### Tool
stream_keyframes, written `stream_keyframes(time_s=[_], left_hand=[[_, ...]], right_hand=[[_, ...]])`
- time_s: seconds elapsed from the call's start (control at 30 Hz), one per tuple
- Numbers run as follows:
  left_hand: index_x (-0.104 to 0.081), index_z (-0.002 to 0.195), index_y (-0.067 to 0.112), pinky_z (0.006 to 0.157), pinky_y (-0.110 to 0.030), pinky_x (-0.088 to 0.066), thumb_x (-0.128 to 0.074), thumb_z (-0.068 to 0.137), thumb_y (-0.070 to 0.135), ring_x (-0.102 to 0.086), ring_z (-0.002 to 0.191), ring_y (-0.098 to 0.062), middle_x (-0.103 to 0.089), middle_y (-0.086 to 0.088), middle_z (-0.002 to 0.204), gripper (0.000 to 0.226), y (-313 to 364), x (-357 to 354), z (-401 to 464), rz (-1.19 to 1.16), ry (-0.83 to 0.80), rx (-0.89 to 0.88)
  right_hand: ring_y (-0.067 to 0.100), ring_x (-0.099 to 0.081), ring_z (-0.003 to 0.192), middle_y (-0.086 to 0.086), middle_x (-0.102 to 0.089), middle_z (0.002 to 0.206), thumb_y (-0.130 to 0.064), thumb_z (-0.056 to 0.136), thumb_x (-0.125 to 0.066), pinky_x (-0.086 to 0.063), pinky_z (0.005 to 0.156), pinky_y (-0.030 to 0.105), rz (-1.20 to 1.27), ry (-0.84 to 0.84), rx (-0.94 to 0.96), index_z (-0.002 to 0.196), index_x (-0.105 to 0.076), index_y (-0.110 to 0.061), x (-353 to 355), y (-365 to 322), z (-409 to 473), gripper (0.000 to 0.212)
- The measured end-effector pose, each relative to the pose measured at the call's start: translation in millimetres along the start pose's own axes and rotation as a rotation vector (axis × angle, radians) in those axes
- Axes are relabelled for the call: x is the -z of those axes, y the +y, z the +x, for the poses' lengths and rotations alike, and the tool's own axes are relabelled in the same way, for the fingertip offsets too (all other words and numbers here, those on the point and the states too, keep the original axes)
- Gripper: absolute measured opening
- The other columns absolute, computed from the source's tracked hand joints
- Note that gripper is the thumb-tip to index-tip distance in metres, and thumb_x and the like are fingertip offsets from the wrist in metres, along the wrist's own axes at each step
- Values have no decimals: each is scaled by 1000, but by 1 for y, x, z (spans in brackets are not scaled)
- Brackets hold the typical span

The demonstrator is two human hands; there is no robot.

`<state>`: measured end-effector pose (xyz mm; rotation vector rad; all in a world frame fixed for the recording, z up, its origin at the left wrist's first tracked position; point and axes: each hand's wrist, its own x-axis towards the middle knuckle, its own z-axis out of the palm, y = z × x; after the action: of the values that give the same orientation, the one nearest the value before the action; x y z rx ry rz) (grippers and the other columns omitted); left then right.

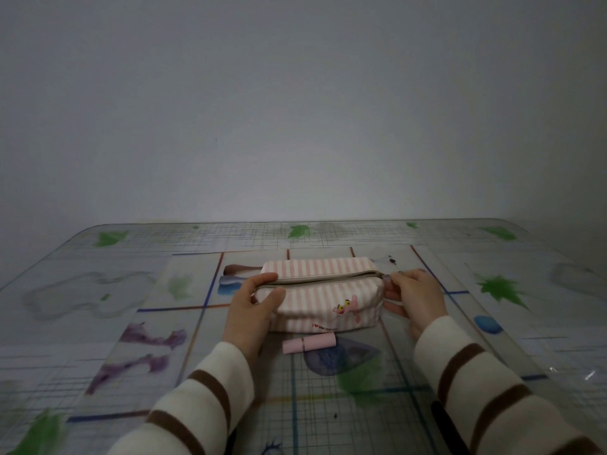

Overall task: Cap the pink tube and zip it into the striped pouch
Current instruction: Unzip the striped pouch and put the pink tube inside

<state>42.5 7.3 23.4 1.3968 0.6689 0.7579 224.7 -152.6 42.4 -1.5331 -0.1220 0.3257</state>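
Note:
The pink-and-white striped pouch (pixel 323 295) lies on the table in front of me, its zipper running along the top and looking closed. My left hand (pixel 254 303) grips the pouch's left end. At the right end, my right hand (pixel 415 293) pinches the zipper pull (pixel 389 275). The pink tube (pixel 308 343) lies on its side on the table just in front of the pouch, capped as far as I can tell, with neither hand touching it.
The table (pixel 131 323) has a clear cover over a patterned cloth with green leaves and grid lines. A plain grey wall stands behind its far edge. My striped sleeves reach in from the bottom.

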Motion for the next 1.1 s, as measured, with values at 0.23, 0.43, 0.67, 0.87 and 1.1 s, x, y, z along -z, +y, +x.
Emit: stream_keyframes(time_s=[0.23, 0.43, 0.67, 0.87, 1.1], left_hand=[[-64, 102, 32, 75, -29, -54, -66, 84, 17, -64, 96, -19, -64, -5, 112, 24, 1, 0, -3, -13, -14, 3], [-66, 101, 29, 85, -41, -55, -65, 84, 15, -64, 99, -26, -64, -11, 112, 22, 2, 0, -4, -42, -10, 5], [-66, 102, 25, 84, -40, -54, -65, 84, 13, -64, 100, -28, -65, -14, 112, 22, 1, -1, -5, -56, -5, -5], [-65, 104, 26, 86, -39, -54, -64, 84, 16, -63, 101, -25, -62, -10, 114, 22, 1, 0, -5, -46, -12, 3], [-64, 104, 31, 90, -44, -53, -65, 84, 21, -62, 103, -26, -60, -12, 119, 22, 0, 0, -4, -19, -17, 7]], right_hand=[[26, -67, 74, 15, -69, 83, -7, 89, -49, -54, 59, 33, 6, 1, -62, 83, -57, -7, 3, 8, 2, 9], [25, -65, 67, 17, -68, 79, -7, 85, -49, -53, 55, 30, -34, 15, -68, 80, -60, -5, 1, 16, 5, 12], [28, -66, 69, 18, -65, 77, -7, 86, -49, -56, 57, 34, -150, 13, -69, 73, -56, -5, 1, 24, 7, 15], [29, -68, 69, 19, -67, 77, -7, 87, -51, -60, 65, 40, -242, 17, -39, 69, -56, -5, 3, 24, 6, 19], [25, -66, 62, 16, -66, 72, -11, 87, -55, -58, 59, 33, -401, 10, -3, 68, -56, -6, 4, 23, 3, 20]])
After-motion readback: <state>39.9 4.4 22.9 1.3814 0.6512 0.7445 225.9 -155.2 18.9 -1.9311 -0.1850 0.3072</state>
